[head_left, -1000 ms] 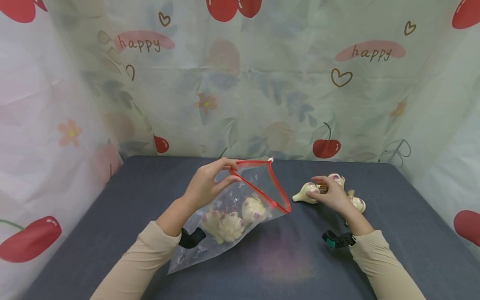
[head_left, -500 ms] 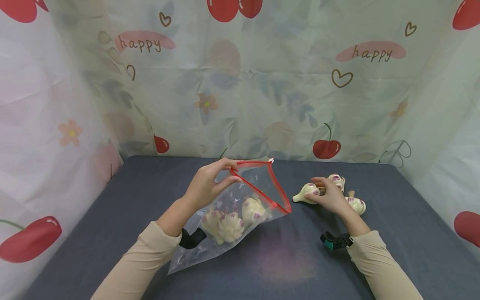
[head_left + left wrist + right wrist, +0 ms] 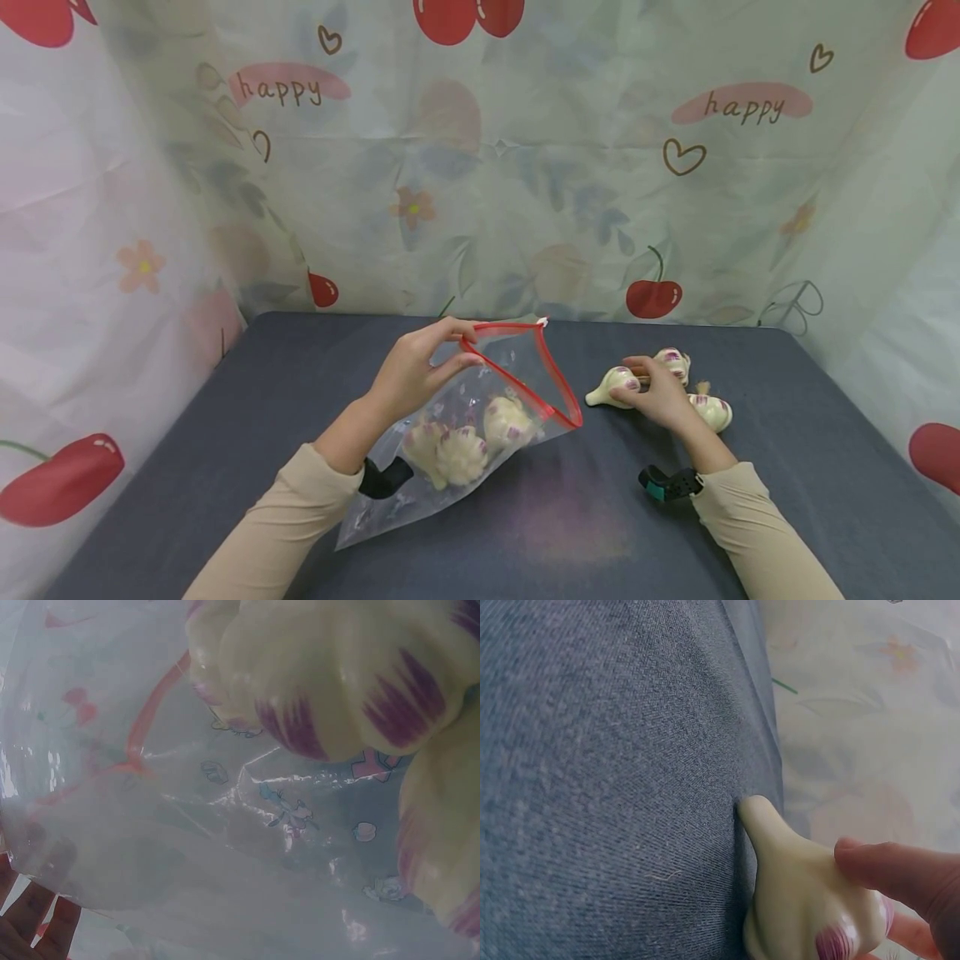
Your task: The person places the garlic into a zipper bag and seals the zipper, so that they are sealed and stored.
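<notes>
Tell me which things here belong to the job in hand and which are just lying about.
Seemingly in the job:
clear bag with a red edge, held by the left hand
bagged garlic bulbs
pale garlic bulb gripped by the right hand
two loose bulbs nearby

Seemingly just around:
dark tabletop
printed curtain
black wrist straps

The person wears plain beige cloth: the left sleeve [image 3: 273,512] and the right sleeve [image 3: 757,527] are long and lightly creased. A black left wristband [image 3: 387,478] looks smooth; the black right wristband [image 3: 681,482] is segmented, with a teal patch [image 3: 656,491] toward one end.
</notes>
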Demonstrator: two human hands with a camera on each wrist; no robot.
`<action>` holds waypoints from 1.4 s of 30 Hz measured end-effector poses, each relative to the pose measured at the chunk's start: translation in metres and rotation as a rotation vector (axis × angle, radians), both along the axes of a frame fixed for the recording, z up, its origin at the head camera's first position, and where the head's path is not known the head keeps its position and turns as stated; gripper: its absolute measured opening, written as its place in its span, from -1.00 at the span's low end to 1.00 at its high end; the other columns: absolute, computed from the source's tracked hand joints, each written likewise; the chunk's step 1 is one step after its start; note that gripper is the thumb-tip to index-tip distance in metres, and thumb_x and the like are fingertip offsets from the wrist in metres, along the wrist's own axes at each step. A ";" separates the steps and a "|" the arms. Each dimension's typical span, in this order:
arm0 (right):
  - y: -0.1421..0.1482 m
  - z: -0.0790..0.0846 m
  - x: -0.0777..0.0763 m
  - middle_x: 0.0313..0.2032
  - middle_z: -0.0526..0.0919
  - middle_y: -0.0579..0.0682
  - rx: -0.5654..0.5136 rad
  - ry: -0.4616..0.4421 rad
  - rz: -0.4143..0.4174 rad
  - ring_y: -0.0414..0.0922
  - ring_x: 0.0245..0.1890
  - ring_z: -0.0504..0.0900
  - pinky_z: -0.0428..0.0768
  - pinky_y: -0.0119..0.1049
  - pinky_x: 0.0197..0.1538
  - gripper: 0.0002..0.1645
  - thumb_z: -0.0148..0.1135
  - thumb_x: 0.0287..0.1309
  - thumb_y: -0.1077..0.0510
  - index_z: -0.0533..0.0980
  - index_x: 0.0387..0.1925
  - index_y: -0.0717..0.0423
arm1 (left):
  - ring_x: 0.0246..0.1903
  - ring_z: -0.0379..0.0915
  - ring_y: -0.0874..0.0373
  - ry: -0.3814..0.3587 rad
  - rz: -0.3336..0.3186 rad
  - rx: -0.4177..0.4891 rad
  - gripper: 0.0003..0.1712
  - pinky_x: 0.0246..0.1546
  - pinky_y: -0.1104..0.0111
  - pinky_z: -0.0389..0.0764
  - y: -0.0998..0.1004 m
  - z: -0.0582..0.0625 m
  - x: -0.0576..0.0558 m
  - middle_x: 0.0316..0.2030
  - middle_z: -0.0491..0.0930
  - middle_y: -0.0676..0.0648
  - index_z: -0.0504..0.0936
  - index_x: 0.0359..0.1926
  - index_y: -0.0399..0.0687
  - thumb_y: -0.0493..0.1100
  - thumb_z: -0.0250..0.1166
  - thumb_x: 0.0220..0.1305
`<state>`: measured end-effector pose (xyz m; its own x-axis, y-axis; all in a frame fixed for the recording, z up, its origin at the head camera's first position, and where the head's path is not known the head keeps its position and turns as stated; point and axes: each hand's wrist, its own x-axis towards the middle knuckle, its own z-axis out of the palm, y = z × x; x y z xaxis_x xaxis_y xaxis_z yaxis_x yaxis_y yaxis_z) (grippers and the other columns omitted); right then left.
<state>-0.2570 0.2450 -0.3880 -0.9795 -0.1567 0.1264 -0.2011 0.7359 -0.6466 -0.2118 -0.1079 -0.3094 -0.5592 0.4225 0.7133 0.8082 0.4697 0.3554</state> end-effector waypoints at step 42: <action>0.000 0.021 0.009 0.13 0.43 0.40 -0.049 0.006 -0.045 0.28 0.10 0.48 0.50 0.09 0.08 -0.29 0.27 0.15 0.00 0.29 0.21 0.31 | -0.14 0.62 0.05 0.014 -0.007 -0.001 -0.69 -0.13 0.26 0.62 0.000 0.003 0.000 -0.03 0.64 -0.11 0.51 -0.24 -0.16 -0.20 0.40 0.00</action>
<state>-0.2476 0.2454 -0.3667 -0.9847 -0.1057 0.1388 -0.1724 0.7115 -0.6812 -0.2118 -0.1081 -0.3067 -0.5464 0.4273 0.7203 0.8163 0.4642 0.3438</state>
